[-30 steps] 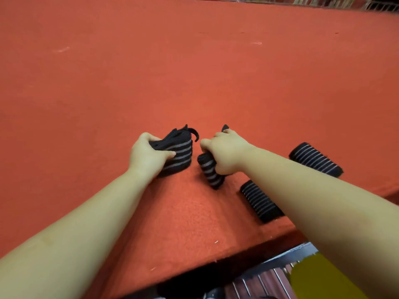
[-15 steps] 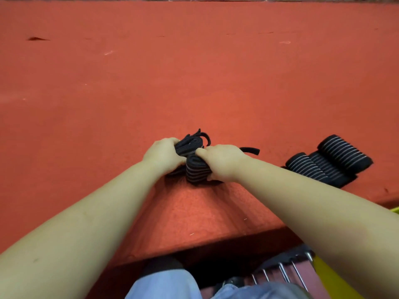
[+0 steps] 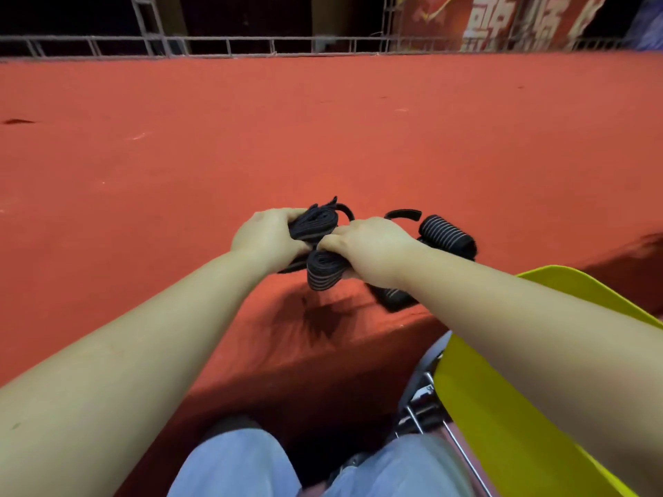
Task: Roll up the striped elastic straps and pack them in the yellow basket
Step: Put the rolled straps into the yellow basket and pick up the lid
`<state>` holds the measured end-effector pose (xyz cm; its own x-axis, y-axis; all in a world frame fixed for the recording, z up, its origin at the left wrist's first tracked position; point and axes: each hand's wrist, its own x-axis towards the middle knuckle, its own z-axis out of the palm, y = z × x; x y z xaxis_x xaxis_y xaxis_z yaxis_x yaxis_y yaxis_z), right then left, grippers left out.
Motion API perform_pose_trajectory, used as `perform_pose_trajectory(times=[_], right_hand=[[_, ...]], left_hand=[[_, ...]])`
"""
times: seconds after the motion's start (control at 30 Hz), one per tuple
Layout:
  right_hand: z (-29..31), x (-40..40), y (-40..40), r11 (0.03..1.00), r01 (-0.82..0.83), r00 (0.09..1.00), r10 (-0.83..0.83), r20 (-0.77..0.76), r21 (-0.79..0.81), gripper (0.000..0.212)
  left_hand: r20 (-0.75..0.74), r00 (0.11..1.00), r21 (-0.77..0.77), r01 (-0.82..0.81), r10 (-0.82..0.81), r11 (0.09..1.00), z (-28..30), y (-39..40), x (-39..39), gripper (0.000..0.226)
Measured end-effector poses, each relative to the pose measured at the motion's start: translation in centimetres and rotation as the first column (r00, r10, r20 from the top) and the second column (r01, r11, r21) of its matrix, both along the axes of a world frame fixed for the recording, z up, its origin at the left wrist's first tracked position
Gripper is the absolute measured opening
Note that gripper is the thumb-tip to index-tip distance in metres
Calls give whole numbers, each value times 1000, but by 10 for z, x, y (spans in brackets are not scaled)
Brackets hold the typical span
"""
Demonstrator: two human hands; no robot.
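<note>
My left hand [image 3: 267, 236] grips a loose folded bundle of black striped strap [image 3: 313, 223] near the front edge of the red table [image 3: 323, 138]. Touching it, my right hand [image 3: 369, 245] holds a partly rolled striped strap [image 3: 323, 272] with its fingers curled over the top. A finished rolled strap [image 3: 446, 233] lies just right of my right hand, and another roll [image 3: 393, 297] shows partly under my right forearm. The yellow basket [image 3: 502, 407] sits low at the right, below the table's edge, partly hidden by my right arm.
A metal railing [image 3: 215, 44] runs along the table's far edge, with a red banner [image 3: 520, 19] behind it. My knees in light trousers [image 3: 233, 464] are at the bottom. A metal frame [image 3: 423, 407] stands beside the basket.
The view has tilted up and back, showing the railing and more of the yellow basket. My hands stay together on the straps, with the roll now hanging below my right hand.
</note>
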<state>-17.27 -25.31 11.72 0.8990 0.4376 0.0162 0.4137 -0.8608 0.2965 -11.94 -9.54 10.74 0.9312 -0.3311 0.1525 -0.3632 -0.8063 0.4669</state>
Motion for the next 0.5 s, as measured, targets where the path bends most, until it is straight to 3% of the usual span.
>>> perform_pose_trajectory(times=[0.27, 0.5], right_hand=[[16, -99, -77, 983, 174, 985, -172, 25, -58, 42], [17, -174, -141, 936, 351, 936, -351, -8, -11, 46]], left_hand=[[75, 962, 3, 265, -264, 964, 25, -112, -69, 50], [89, 885, 40, 455, -457, 889, 34, -190, -122, 48]])
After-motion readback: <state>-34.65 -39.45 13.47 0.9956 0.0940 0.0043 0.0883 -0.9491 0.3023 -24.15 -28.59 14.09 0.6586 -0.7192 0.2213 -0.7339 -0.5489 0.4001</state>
